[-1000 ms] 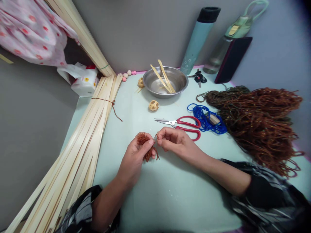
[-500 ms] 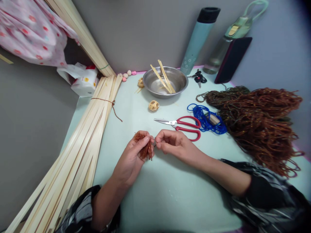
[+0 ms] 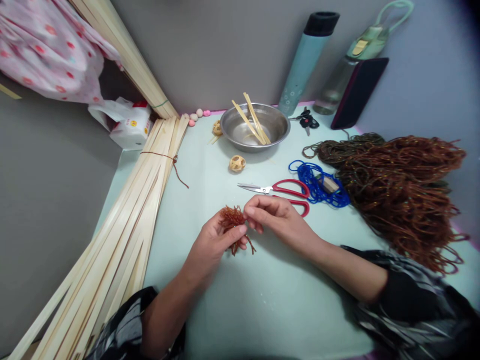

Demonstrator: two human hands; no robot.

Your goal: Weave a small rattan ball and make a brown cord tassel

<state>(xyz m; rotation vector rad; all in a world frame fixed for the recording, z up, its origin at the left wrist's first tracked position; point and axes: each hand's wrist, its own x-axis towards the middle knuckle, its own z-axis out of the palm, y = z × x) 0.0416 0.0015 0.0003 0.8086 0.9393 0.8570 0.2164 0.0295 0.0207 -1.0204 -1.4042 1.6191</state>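
Between the thumb and fingers of my left hand (image 3: 213, 242) is a small bundle of reddish-brown yarn (image 3: 232, 216), its frayed ends fanning out above and below the grip. My right hand (image 3: 277, 217) is closed in a pinch at the bundle's right edge. Whatever lies between those fingertips is too small to make out. Just beyond the right hand lie red-handled scissors (image 3: 267, 190), the lower handle partly covered by that hand. A woven strip ball (image 3: 237, 163) sits farther back.
Long pale strips (image 3: 150, 170), tied with brown cord, run along the left side. A metal bowl (image 3: 228, 137) holds a few strips. Blue cord (image 3: 307, 180) and a big heap of brown yarn (image 3: 405, 190) lie right. Bottles, a phone (image 3: 360, 92) and keys (image 3: 308, 121) stand or lie behind.
My left hand has shifted slightly right and turned the yarn bundle, so more frayed ends show. My right hand has moved slightly up and right, its fingertips now against the bundle.
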